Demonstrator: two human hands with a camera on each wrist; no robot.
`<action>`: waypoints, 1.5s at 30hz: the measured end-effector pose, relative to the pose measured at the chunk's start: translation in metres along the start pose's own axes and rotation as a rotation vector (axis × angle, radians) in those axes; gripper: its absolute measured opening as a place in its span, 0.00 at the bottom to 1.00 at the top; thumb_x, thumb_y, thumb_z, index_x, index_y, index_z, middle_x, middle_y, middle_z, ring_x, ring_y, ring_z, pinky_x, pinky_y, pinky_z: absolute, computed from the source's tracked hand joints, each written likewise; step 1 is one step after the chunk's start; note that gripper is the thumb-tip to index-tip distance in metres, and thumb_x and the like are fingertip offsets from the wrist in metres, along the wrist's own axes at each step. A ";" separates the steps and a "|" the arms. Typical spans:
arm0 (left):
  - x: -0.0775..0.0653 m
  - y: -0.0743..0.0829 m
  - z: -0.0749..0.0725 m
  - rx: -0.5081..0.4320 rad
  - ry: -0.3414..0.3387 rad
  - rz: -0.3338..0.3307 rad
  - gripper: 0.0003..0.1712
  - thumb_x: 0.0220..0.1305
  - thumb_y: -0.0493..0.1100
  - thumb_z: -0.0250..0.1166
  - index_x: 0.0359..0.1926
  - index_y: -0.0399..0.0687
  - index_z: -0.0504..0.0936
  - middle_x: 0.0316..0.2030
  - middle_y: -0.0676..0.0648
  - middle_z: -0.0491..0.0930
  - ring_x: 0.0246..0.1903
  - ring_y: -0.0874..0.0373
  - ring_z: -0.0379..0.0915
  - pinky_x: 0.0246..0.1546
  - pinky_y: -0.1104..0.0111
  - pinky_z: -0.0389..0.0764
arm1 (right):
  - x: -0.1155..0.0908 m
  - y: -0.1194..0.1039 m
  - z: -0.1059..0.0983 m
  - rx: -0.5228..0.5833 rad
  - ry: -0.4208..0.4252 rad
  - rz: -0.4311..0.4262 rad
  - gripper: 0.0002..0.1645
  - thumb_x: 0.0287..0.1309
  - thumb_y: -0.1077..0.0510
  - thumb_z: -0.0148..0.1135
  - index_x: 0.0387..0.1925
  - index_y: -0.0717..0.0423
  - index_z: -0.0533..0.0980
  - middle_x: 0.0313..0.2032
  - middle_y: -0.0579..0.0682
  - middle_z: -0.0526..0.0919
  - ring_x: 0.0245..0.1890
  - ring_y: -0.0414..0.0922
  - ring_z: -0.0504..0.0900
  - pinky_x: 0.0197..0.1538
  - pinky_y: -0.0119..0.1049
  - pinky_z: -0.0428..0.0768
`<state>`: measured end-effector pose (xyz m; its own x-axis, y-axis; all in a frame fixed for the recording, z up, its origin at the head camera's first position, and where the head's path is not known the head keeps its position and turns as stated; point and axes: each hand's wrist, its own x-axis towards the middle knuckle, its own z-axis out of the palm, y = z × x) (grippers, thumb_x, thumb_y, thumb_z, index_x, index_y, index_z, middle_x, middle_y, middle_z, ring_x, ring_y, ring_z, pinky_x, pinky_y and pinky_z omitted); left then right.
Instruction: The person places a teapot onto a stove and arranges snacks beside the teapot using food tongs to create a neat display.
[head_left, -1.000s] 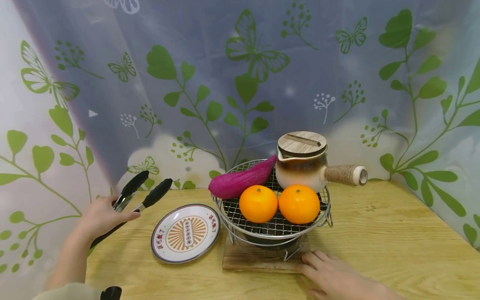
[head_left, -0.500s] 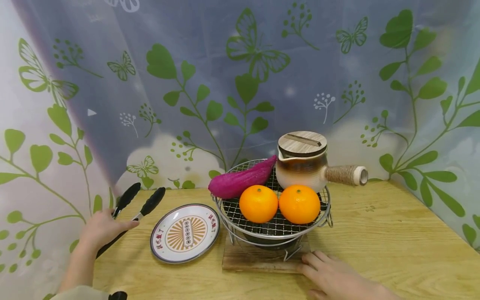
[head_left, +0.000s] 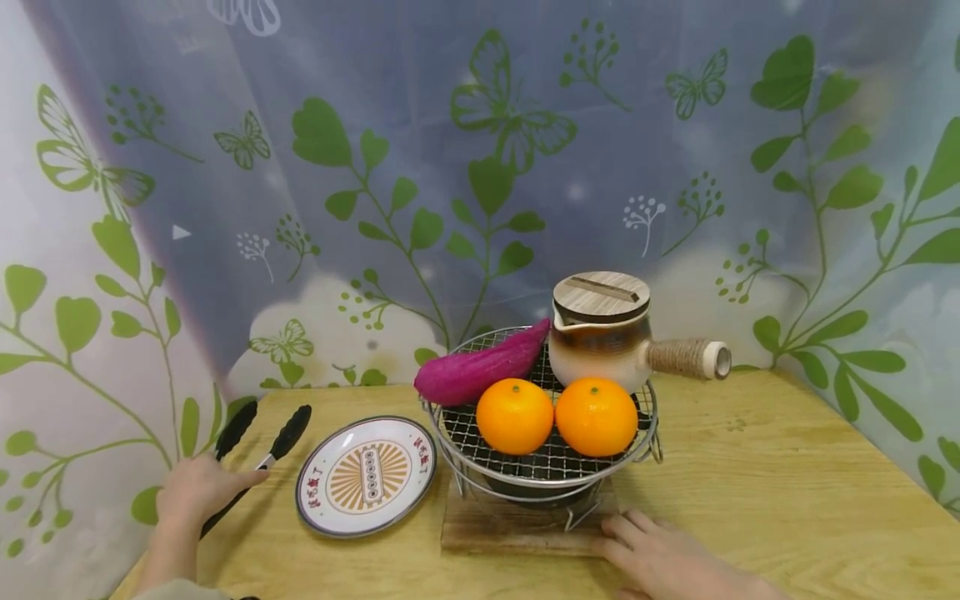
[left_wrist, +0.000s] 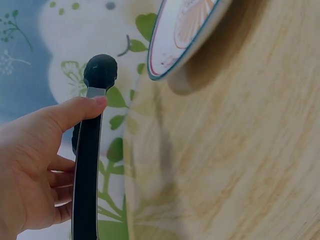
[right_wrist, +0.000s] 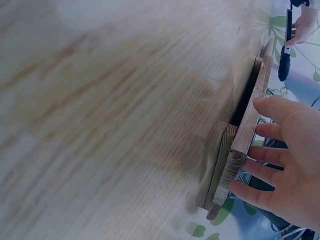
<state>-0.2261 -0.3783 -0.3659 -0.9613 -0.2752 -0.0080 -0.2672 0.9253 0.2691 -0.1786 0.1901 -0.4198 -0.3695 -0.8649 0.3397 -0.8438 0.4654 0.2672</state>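
My left hand (head_left: pixel 197 490) grips black-and-silver tongs (left_wrist: pixel 86 170) at the table's left side, thumb on one arm and fingers behind the other. The tongs' two black tips stand apart with nothing between them. To their right is a white plate (head_left: pixel 337 454) with an orange sunburst print. My right hand (head_left: pixel 667 554) lies with straight fingers at the right corner of a wooden base board (head_left: pixel 517 529); in the right wrist view its fingertips are right at the board's edge. Above the board stands a round wire grill (head_left: pixel 547 482).
On the grill are a purple sweet potato (head_left: pixel 480 367), two oranges (head_left: pixel 514 417) and a lidded ceramic pot (head_left: pixel 600 354). The pot's rope-wrapped handle (head_left: pixel 678 357) sticks out to the right. A leaf-and-butterfly curtain (head_left: pixel 420 125) hangs behind the wooden table (head_left: pixel 780 467).
My left hand has lowered the tongs toward the table, their tips dropping beside the plate. My right hand keeps its place by the board. The head view has tilted up slightly.
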 end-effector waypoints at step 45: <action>0.013 0.008 0.046 -0.012 -0.049 -0.040 0.62 0.36 0.77 0.63 0.46 0.17 0.69 0.45 0.17 0.64 0.44 0.24 0.62 0.43 0.43 0.68 | -0.002 -0.003 0.001 -0.006 0.055 0.006 0.27 0.52 0.38 0.60 0.48 0.50 0.74 0.44 0.50 0.74 0.40 0.45 0.71 0.36 0.36 0.77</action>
<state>-0.2442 -0.3624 -0.4082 -0.9520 -0.2987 -0.0666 -0.3052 0.9104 0.2795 -0.1754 0.1898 -0.4223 -0.3524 -0.8504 0.3908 -0.8392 0.4719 0.2703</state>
